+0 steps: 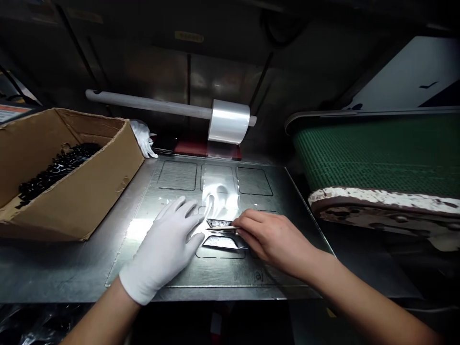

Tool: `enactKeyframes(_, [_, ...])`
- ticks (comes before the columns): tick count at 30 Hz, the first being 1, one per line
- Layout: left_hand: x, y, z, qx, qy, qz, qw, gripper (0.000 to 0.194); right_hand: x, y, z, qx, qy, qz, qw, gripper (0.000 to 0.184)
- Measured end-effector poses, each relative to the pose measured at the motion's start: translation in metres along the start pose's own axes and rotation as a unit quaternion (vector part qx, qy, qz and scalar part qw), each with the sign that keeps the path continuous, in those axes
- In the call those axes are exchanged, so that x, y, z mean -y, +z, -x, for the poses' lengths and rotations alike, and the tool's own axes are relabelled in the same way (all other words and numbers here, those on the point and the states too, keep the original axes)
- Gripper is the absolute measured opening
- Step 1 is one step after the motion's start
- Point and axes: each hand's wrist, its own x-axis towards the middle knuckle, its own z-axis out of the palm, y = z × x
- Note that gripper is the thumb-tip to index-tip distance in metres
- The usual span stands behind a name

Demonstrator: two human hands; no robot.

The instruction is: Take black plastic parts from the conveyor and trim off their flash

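Emblem pieces [220, 223]: two small dark, glossy, angular parts with chrome-like edges, lying one in front of the other at the middle of the metal plate [251, 275]; long axes run left to right. The rear piece sits between both hands, the front one [221, 242] just beside it, nearer the person.

Right hand [268, 235]: bare, the nearer hand; fingers curled and closed on the right end of a thin strip or edge at the pieces. What exactly is pinched cannot be told.

Left hand [168, 244]: white cloth glove, fingers spread flat, pressing the plate just left of the pieces, holding nothing.

Plate: brushed steel with engraved rounded rectangles, on a steel desk [53, 273].

Surroundings: clear film roll [229, 121] on a rod behind; cardboard box [72, 191] of black parts left; green ribbed conveyor belt [377, 153] right.
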Motion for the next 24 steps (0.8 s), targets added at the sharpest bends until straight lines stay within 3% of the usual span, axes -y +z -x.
enactKeyframes(6, [0.002,-0.001,0.001,0.009,0.014,0.002,1.0,0.022,-0.053,-0.013,0.095,-0.041,0.065,0.03,0.997,0.023])
enactKeyframes(11, [-0.007,-0.005,0.004,-0.022,0.018,0.041,0.999,0.018,-0.087,0.01,0.167,-0.127,0.153,0.054,0.978,0.023])
enactKeyframes(14, [-0.027,-0.009,0.007,0.006,0.062,0.021,0.998,0.017,-0.088,0.036,0.173,-0.189,0.186,0.063,0.962,0.036])
enactKeyframes(18, [-0.057,-0.004,0.004,0.06,0.106,-0.091,0.988,0.03,-0.071,0.059,0.152,-0.234,0.177,0.045,0.955,0.039])
enactKeyframes(24, [-0.061,0.011,0.001,-0.011,0.106,-0.116,0.988,0.024,-0.028,0.067,0.146,-0.348,0.175,-0.002,0.921,0.032])
